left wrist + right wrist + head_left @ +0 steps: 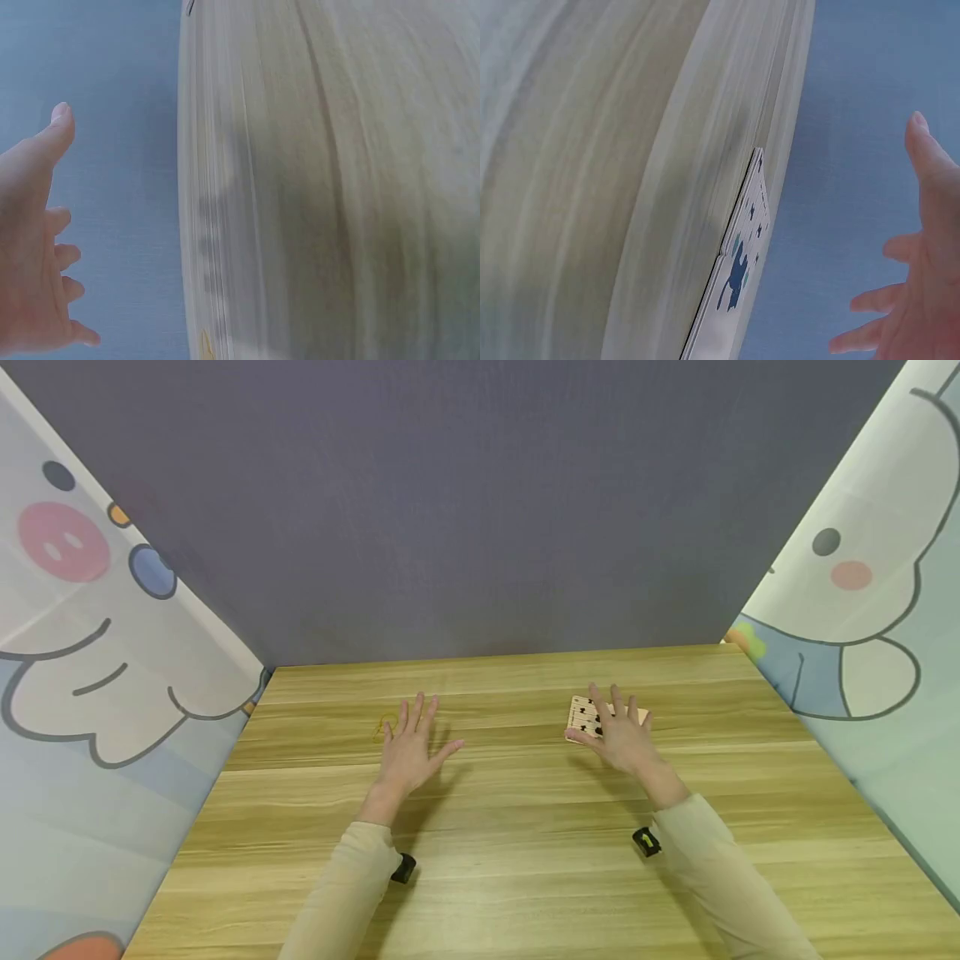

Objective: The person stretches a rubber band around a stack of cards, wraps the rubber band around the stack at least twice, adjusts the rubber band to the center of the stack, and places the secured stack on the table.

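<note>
Patterned cloth [52,693] beyond left edge of table [510,860]. Yellow band [383,727] lying toward far left corner. Left hand [408,758] just beside band, fingers spread, grasping nothing. Printed cards [581,717] near far edge, right of middle, dark figures on pale ground. Right hand [628,746] over cards, partly hiding them in head view, fingers apart, grip released; right wrist view shows gap between hand and cards.
</note>
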Demonstrator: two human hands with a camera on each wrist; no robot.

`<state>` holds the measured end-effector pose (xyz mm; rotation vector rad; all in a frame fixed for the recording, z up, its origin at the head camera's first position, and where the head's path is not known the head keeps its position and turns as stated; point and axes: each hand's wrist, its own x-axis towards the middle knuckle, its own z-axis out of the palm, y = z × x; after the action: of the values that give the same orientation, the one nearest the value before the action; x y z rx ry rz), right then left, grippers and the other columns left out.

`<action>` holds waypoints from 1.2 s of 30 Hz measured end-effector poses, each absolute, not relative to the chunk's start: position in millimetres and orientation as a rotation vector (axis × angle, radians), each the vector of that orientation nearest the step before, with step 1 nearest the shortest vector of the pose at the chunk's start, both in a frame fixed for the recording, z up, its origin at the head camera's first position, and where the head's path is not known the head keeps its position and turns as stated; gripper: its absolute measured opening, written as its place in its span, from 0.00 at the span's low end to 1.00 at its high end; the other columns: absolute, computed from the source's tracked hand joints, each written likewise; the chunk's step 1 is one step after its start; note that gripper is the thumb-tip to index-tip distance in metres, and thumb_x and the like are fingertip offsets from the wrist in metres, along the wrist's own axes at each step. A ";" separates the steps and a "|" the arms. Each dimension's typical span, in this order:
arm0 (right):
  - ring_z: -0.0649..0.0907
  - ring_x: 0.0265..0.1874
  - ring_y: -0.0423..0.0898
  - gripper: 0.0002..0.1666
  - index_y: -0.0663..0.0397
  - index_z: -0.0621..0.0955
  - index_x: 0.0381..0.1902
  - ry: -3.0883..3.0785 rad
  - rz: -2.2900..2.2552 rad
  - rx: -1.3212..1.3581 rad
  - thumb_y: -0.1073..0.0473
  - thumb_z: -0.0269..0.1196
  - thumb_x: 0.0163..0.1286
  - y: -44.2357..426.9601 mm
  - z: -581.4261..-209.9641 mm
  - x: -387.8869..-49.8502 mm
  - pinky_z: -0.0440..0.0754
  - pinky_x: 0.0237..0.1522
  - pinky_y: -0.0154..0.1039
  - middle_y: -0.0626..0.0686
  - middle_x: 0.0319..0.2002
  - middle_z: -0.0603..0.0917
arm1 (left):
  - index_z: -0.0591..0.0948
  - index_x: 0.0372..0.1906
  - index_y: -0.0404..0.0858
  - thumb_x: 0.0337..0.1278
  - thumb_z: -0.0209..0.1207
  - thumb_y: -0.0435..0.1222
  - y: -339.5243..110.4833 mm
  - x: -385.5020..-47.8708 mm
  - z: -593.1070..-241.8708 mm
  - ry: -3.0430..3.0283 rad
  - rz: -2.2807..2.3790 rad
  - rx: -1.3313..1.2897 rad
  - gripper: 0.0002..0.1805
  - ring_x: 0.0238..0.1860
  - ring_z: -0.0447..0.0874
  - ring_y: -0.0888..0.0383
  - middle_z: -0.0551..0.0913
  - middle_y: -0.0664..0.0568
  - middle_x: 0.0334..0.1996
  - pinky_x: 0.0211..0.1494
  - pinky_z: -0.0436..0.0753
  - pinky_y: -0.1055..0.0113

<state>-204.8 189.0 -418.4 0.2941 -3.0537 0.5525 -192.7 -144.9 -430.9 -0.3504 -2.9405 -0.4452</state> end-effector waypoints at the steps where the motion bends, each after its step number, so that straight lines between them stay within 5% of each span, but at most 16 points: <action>1: 0.44 0.60 0.73 0.54 0.48 0.43 0.69 -3.048 0.563 0.286 0.27 0.48 0.55 189.5 -418.5 -204.7 0.41 0.49 0.75 0.68 0.66 0.43 | 0.43 0.69 0.47 0.52 0.41 0.65 -145.2 -192.6 -430.7 -2.934 -0.463 -0.351 0.45 0.67 0.33 0.44 0.39 0.46 0.68 0.59 0.43 0.35; 7: 0.49 0.60 0.72 0.51 0.48 0.42 0.69 -2.995 0.664 0.242 0.32 0.50 0.59 194.1 -419.9 -202.8 0.44 0.51 0.73 0.69 0.65 0.46 | 0.44 0.69 0.47 0.53 0.42 0.64 -148.5 -190.7 -431.8 -2.885 -0.546 -0.329 0.44 0.67 0.35 0.45 0.41 0.46 0.68 0.59 0.45 0.36; 14: 0.58 0.56 0.72 0.48 0.63 0.50 0.67 -2.846 0.813 0.247 0.39 0.53 0.62 203.6 -426.4 -199.0 0.57 0.52 0.68 0.74 0.62 0.53 | 0.52 0.68 0.40 0.55 0.48 0.58 -153.7 -186.4 -437.0 -2.723 -0.790 -0.293 0.41 0.66 0.44 0.42 0.49 0.41 0.67 0.58 0.51 0.35; 24: 0.59 0.57 0.69 0.46 0.70 0.53 0.64 -2.713 1.094 0.101 0.43 0.54 0.63 221.3 -434.5 -196.2 0.59 0.55 0.62 0.73 0.61 0.57 | 0.59 0.64 0.32 0.57 0.52 0.50 -168.7 -179.8 -444.4 -2.495 -1.256 -0.210 0.35 0.64 0.54 0.45 0.57 0.40 0.64 0.63 0.56 0.50; 31: 0.65 0.52 0.70 0.43 0.75 0.53 0.63 -2.714 1.206 0.050 0.48 0.54 0.65 235.2 -434.5 -192.4 0.66 0.50 0.61 0.75 0.59 0.58 | 0.63 0.60 0.27 0.57 0.55 0.42 -182.6 -177.4 -446.4 -2.374 -1.494 -0.119 0.32 0.57 0.63 0.38 0.64 0.35 0.59 0.53 0.68 0.43; 36: 0.65 0.53 0.68 0.44 0.73 0.51 0.64 -2.744 1.353 -0.060 0.46 0.54 0.65 246.3 -433.4 -191.6 0.68 0.51 0.58 0.74 0.59 0.58 | 0.63 0.59 0.24 0.55 0.57 0.38 -193.0 -177.8 -447.0 -2.320 -1.664 -0.010 0.31 0.53 0.68 0.37 0.67 0.32 0.55 0.51 0.72 0.51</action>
<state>-191.6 246.3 -433.4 -0.0598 -2.7435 1.3529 -177.8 -193.0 -447.0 -0.0096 -2.3201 -1.6644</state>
